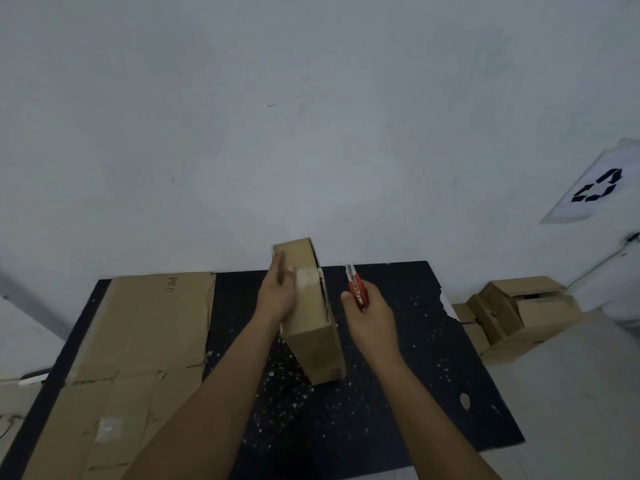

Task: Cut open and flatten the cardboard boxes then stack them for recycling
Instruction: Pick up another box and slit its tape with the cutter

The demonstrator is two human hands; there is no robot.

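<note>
A narrow brown cardboard box (310, 327) stands on its long edge in the middle of a dark speckled mat (398, 393). My left hand (277, 292) lies flat against the box's left face near its far end, fingers straight. My right hand (370, 320) grips a red utility knife (356, 287) just right of the box, blade end pointing away from me, apart from the cardboard. A dark slit runs along the box's upper right edge. A large flattened cardboard sheet (138, 341) lies on the mat's left side.
More unflattened cardboard boxes (519, 313) sit on the floor off the mat's right edge. A white sheet with a black recycling symbol (595, 188) hangs at the far right. A pale wall rises behind the mat. Small paper scraps dot the mat.
</note>
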